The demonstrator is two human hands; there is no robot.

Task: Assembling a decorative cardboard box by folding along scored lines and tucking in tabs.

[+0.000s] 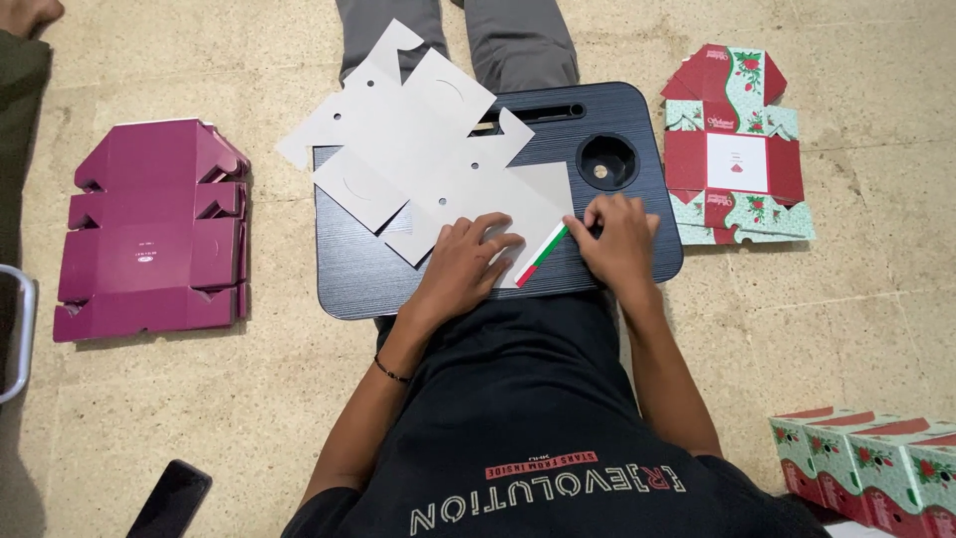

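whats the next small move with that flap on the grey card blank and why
Probably press the fold flat: the right hand pinches the half-raised red-and-green edge flap of the flat grey cardboard box blank, while the left hand pins the blank on the dark lap tray.

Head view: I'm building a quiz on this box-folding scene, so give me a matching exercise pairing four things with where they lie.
Things:
1. grey flat box blank
2. purple flat box stack
3. red and green flat box stack
4. folded boxes

Places:
A. floor, right of the lap desk
B. floor, left of the lap desk
C. bottom right corner
D. on the lap desk, under the left hand and right hand

Pairs: 1-D, 2-B, 3-A, 4-C
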